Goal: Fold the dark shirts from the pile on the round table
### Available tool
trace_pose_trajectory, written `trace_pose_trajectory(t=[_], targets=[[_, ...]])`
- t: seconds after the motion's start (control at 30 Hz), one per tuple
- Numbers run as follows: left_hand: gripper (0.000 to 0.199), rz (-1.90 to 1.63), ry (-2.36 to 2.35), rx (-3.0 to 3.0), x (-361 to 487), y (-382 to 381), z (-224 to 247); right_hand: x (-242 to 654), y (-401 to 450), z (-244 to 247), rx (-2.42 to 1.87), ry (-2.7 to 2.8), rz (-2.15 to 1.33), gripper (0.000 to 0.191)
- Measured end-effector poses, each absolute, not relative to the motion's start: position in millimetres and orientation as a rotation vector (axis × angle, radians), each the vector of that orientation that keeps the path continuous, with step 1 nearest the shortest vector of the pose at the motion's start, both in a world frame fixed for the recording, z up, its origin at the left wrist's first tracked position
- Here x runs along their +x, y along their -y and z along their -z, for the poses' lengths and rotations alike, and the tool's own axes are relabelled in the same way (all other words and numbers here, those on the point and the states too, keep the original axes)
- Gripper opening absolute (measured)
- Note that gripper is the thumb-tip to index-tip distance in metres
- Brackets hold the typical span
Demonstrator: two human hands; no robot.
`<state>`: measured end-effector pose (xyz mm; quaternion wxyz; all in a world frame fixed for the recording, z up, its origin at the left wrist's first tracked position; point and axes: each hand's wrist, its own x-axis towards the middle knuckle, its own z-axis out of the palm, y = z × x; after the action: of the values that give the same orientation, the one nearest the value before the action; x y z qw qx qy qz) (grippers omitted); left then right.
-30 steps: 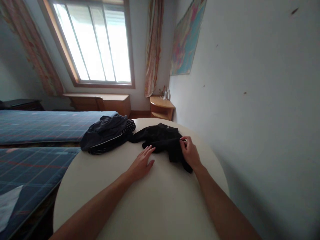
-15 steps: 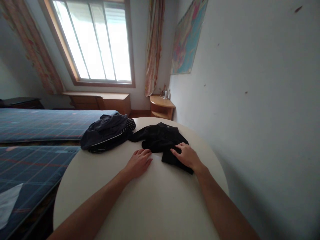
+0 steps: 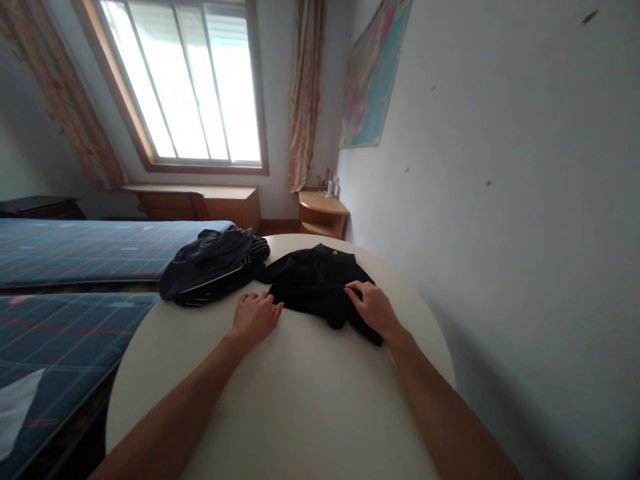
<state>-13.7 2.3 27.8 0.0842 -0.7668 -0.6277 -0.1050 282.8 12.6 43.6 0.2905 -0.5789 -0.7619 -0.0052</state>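
A black shirt (image 3: 315, 280) lies rumpled on the round white table (image 3: 310, 400), its collar toward the far side and one sleeve stretching left. My left hand (image 3: 257, 317) is at the shirt's near left corner, fingers closed on the edge of the cloth. On the right side of the shirt, my right hand (image 3: 373, 307) pinches a fold between thumb and fingers. Part of the cloth, with a sleeve end, runs under and beside that hand toward me.
A dark heap of clothes (image 3: 215, 267) with white stripes sits at the table's left edge, touching the shirt's sleeve. Beds with blue plaid mattresses (image 3: 65, 333) stand to the left. A white wall (image 3: 525, 267) rises close on the right. A small corner shelf (image 3: 323, 203) stands behind.
My left hand has moved left, and the shirt's near edge has spread left with it. The folded part by my right hand has shifted. My right hand now pinches the cloth.
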Motion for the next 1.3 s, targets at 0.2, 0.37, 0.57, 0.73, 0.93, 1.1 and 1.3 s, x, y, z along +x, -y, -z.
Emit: trace_pose_trajectory(t=[0.2, 0.37, 0.57, 0.73, 0.93, 1.1, 1.3], targets=[[0.027, 0.448, 1.763, -2.322, -8, 0, -30, 285, -18, -36, -1.540, 2.038, 0.011, 0.017], [0.026, 0.600, 1.348, -2.696, 5, 5, -22, 289, -20, -38, -1.544, 2.048, 0.114, 0.025], [0.030, 0.582, 1.341, -2.744, 6, 3, -12, 277, -7, -46, -1.471, 2.099, -0.026, 0.029], [0.023, 0.547, 1.435, -2.662, 1, -5, -13, 270, 2, -48, -1.464, 2.183, -0.156, 0.044], [0.017, 0.557, 1.455, -2.607, -4, -10, -16, 276, -3, -46, -1.358, 2.375, -0.076, 0.023], [0.018, 0.866, 1.714, -2.398, -20, -16, -24, 275, -6, -47, -1.338, 2.317, -0.058, 0.016], [0.019, 0.913, 1.992, -2.236, -28, -17, -31, 270, -1, -45, -1.205, 2.356, -0.166, 0.043]])
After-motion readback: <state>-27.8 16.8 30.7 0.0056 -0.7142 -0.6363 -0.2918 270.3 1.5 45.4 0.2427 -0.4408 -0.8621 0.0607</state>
